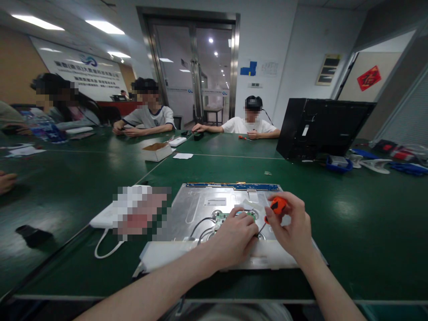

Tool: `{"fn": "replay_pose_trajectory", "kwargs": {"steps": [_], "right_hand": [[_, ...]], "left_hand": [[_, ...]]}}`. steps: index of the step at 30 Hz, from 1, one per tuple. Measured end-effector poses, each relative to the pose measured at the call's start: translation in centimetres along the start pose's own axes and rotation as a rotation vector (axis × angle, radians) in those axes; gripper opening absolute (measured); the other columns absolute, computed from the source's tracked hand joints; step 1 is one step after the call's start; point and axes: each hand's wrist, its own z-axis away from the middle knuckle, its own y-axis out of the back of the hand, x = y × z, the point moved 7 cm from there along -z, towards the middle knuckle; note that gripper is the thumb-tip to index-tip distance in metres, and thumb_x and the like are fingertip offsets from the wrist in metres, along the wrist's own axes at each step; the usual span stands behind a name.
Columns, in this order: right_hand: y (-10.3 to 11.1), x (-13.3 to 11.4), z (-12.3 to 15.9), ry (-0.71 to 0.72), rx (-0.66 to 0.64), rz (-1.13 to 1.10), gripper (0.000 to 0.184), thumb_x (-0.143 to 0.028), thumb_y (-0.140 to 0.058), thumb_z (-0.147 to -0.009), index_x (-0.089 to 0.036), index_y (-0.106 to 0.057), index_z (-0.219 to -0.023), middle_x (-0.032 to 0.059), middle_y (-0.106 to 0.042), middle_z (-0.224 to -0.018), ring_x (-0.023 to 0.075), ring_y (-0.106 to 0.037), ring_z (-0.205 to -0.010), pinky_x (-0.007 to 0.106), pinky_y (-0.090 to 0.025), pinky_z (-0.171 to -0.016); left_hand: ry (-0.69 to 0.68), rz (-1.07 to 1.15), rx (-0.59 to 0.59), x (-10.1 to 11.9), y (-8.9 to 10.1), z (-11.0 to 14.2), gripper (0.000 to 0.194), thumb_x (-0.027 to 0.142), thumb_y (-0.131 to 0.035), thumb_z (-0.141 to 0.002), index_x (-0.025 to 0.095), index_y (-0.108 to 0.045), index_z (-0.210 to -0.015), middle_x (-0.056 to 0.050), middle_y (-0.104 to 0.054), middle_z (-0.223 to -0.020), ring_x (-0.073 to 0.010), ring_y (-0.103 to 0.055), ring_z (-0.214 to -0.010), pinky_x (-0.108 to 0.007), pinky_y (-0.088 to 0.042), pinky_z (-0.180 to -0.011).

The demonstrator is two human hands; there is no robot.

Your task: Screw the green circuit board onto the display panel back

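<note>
A flat metal-backed display panel lies on the green table in front of me. A green circuit board sits at its middle, with black cables running from it. My left hand rests over this board, fingers curled together; their tips and whatever they hold are hidden. In my right hand is a screwdriver with an orange and black handle. Its shaft slants down to the left, and the tip is near my left hand at the board's right side, too covered to make out.
A white device with a cable lies left of the panel, near a black object. An open box stands farther back. A large black monitor is at right, beside a blue tray. Several people sit around the table.
</note>
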Motion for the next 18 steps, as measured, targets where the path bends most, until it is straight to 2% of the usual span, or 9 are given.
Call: {"fn": "replay_pose_trajectory", "kwargs": {"steps": [6,10,15,18], "right_hand": [[-0.17,-0.53,-0.42,0.038,-0.062,0.01,0.03,-0.022,-0.051,-0.103,-0.024,-0.051,-0.133,0.0028,-0.066,-0.094,0.0099,-0.058,-0.054,0.021,-0.049,-0.045],[-0.34,-0.14,-0.08,-0.008,-0.075,0.001,0.033,-0.023,-0.05,-0.103,-0.024,-0.047,-0.136,0.0019,-0.069,-0.089,0.0108,-0.06,-0.052,0.022,-0.05,-0.044],[-0.12,0.39,0.31,-0.044,-0.006,-0.001,0.032,-0.034,-0.063,-0.099,-0.024,-0.048,-0.126,0.0009,-0.07,-0.09,0.0093,-0.057,-0.048,0.021,-0.048,-0.042],[-0.07,0.3,0.17,-0.024,0.012,0.021,0.027,-0.033,-0.065,-0.098,-0.025,-0.051,-0.121,0.0003,-0.068,-0.09,0.0088,-0.055,-0.049,0.021,-0.048,-0.042]], "left_hand": [[-0.002,0.003,0.008,0.05,0.17,-0.02,0.007,0.016,-0.061,-0.092,0.019,-0.065,-0.086,-0.004,-0.071,-0.09,-0.0215,-0.065,-0.09,-0.043,-0.038,-0.109],[0.003,0.001,-0.002,0.04,0.13,-0.03,0.008,0.015,-0.062,-0.091,0.019,-0.065,-0.085,-0.004,-0.07,-0.089,-0.0212,-0.065,-0.089,-0.043,-0.037,-0.109],[0.001,0.003,0.002,0.03,0.06,0.01,0.006,0.016,-0.062,-0.092,0.018,-0.065,-0.086,-0.004,-0.07,-0.091,-0.0219,-0.065,-0.092,-0.043,-0.038,-0.108],[0.006,0.001,0.001,-0.01,0.04,0.04,0.005,0.017,-0.063,-0.091,0.019,-0.065,-0.087,-0.004,-0.071,-0.092,-0.022,-0.065,-0.092,-0.043,-0.038,-0.108]]}}
